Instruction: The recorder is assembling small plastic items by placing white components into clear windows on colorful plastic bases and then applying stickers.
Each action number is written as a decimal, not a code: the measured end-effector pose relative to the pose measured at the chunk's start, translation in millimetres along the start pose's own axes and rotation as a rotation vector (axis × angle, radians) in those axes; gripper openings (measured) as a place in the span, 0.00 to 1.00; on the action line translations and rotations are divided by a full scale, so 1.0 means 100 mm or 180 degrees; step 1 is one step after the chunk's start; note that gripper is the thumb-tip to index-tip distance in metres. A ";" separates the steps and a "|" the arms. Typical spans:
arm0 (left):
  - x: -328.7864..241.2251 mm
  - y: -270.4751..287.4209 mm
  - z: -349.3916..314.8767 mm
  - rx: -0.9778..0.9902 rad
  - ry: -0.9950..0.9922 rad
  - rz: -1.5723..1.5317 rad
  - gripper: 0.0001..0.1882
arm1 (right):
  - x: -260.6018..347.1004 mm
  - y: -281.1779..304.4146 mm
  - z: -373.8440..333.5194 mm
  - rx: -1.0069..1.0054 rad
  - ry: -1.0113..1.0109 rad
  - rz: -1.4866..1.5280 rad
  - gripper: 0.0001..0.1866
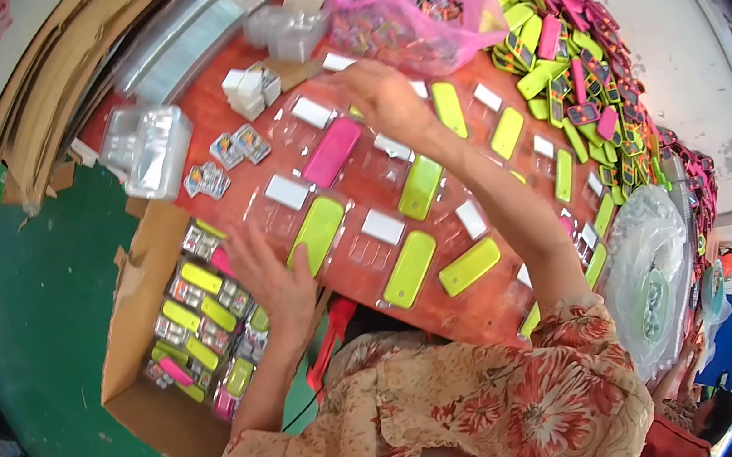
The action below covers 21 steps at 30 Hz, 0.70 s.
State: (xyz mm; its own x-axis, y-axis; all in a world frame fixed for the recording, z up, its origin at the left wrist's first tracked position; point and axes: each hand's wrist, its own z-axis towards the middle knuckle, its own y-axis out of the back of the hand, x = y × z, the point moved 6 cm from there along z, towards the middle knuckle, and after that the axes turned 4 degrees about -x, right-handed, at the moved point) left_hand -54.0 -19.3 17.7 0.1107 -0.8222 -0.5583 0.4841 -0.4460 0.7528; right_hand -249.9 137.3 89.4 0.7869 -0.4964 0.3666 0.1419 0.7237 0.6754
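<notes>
My left hand (273,272) is open, its fingers spread, between the cardboard box (142,283) and a yellow-green toy phone (316,235) lying in a clear tray. It holds nothing that I can see. Farther off, my right hand (387,105) reaches across the red table, its fingers bent down over a clear plastic tray (292,132) with a white block (312,113). A bit of yellow-green shows beneath those fingers; what they grip is hidden. Just nearer lies a pink toy phone (331,153). Several more trays hold yellow-green phones (410,269) beside white blocks (381,227).
The box at left holds several packed phones (181,315). Stacked clear trays (157,149), small card stacks (239,145) and white blocks (251,92) stand at the far left. A pink plastic bag (413,13) and a heap of yellow-green and pink phones (570,66) lie at the far right.
</notes>
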 end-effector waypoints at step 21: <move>-1.67 -0.61 0.92 0.1036 -0.1199 -0.1865 0.09 | -2.29 -0.03 0.67 0.0365 -0.2474 -0.1343 0.28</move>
State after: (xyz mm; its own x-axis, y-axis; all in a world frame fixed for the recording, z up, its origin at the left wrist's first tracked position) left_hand -182.0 112.7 97.2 -0.4164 -0.4584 -0.7852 0.0861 -0.8796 0.4678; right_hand -470.8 216.7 46.9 0.0471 -0.9257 0.3753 0.2339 0.3755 0.8968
